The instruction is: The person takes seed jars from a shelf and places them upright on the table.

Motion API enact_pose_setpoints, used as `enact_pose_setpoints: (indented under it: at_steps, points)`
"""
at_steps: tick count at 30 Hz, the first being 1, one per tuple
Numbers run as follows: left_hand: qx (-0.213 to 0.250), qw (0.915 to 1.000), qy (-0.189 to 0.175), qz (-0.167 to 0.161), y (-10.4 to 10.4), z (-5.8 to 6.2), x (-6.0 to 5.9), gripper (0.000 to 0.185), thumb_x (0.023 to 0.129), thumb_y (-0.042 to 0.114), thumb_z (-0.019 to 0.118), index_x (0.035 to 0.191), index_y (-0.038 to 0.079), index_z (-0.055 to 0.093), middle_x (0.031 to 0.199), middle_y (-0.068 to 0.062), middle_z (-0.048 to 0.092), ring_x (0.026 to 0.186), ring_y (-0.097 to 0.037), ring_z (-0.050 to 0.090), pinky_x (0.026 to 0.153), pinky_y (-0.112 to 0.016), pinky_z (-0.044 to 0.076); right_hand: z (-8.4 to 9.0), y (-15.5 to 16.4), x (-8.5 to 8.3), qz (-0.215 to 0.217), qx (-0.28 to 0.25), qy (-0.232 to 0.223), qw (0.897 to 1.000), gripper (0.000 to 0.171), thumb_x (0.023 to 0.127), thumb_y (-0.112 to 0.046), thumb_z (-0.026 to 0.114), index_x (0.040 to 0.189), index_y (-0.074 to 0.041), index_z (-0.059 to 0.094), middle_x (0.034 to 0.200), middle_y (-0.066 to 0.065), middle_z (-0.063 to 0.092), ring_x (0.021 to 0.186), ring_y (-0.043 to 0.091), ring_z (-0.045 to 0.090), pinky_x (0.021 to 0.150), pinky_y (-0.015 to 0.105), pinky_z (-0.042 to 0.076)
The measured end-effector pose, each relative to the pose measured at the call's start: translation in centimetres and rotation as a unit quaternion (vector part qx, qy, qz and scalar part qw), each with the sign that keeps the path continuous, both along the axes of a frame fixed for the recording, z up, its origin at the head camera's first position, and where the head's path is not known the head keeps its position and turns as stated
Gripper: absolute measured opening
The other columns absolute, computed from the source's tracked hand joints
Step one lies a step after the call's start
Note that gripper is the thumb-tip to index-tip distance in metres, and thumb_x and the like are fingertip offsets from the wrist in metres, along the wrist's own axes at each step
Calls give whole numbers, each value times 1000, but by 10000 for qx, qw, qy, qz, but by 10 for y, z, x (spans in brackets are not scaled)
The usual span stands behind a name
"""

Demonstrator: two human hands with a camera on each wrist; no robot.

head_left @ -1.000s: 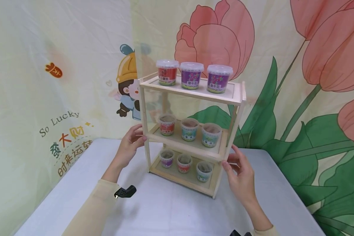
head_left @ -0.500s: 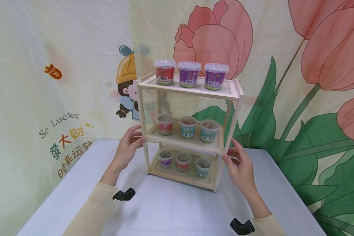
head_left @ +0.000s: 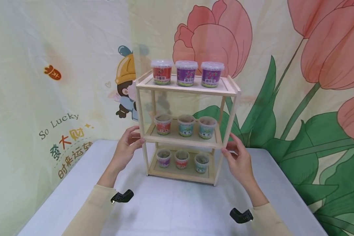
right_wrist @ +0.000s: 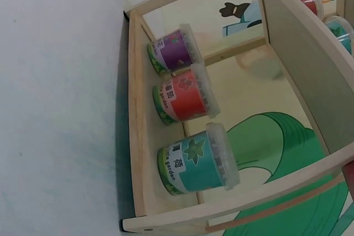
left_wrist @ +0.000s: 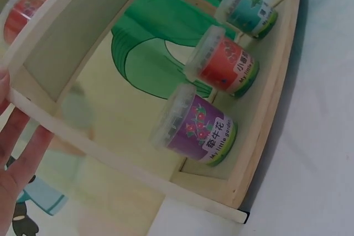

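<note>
A three-tier wooden shelf rack [head_left: 184, 142] stands on the table, turned slightly. My left hand [head_left: 125, 147] grips its left post at middle-shelf height; in the left wrist view, the fingers [left_wrist: 30, 156] reach round that post. Level with it, my right hand [head_left: 239, 160] grips the right post, thumb in front and fingers behind. Lidded plastic cups stand upright, three per shelf. On top are a red cup [head_left: 162, 73] and two purple cups [head_left: 186, 74]. The middle shelf carries a red cup [head_left: 163, 127] and two teal cups [head_left: 207, 130]. A purple cup [right_wrist: 176, 50], red cup [right_wrist: 185, 96] and teal cup [right_wrist: 198, 161] occupy the bottom.
A white cloth covers the table [head_left: 171, 209] under the rack. Close behind hangs a printed curtain [head_left: 218, 42] with large tulips and a cartoon figure. Black wrist devices [head_left: 122, 196] sit at both cuffs.
The rack has turned: its right side has swung away from me and slightly left, so its front faces me more squarely. My right hand moved with it; the left stayed nearly in place.
</note>
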State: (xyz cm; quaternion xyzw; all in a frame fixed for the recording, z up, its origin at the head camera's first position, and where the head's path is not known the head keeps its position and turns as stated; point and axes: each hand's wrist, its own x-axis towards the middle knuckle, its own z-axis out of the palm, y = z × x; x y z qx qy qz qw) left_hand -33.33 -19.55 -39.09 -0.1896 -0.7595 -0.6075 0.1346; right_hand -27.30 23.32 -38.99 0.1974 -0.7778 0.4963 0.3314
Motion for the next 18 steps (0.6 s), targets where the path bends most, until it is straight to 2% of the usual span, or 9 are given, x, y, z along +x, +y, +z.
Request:
enact_pose_setpoints:
  at_steps: [4,6,11,13,18]
  points:
    - [-74,10000,37,0,-1,-1,1,57,105,14,68,156,22,44,131,-19,57,126,-34,61,93,-22,59,0,3,-6,67,9,-48,10000,66,98,4,71,158,-11,48,110,17,71,100,21,71,82,13,57]
    - [-119,9999,61,-8,-1,0,3,57,105,14,68,156,22,44,130,-19,58,126,-34,61,93,-22,58,7,-1,-1,84,-4,-35,10000,64,97,9,70,156,-5,49,108,20,70,99,17,70,82,13,57]
    - [-184,9998,92,5,-2,1,6,57,105,13,68,156,22,43,128,-18,58,123,-29,62,93,-21,58,26,-11,15,72,91,-16,9999,60,97,13,68,152,7,47,107,27,68,98,20,71,82,14,58]
    - [-198,9998,90,15,-2,3,8,58,105,12,68,156,22,43,128,-19,58,121,-28,62,93,-21,58,28,-10,14,88,125,-48,9999,60,97,12,68,153,8,46,108,27,67,99,25,71,82,14,58]
    - [-250,9996,78,39,-1,4,11,58,105,12,68,156,22,42,126,-18,58,121,-28,62,93,-20,58,26,-7,9,120,153,-178,9997,60,97,13,67,153,9,44,109,28,66,100,22,71,84,14,58]
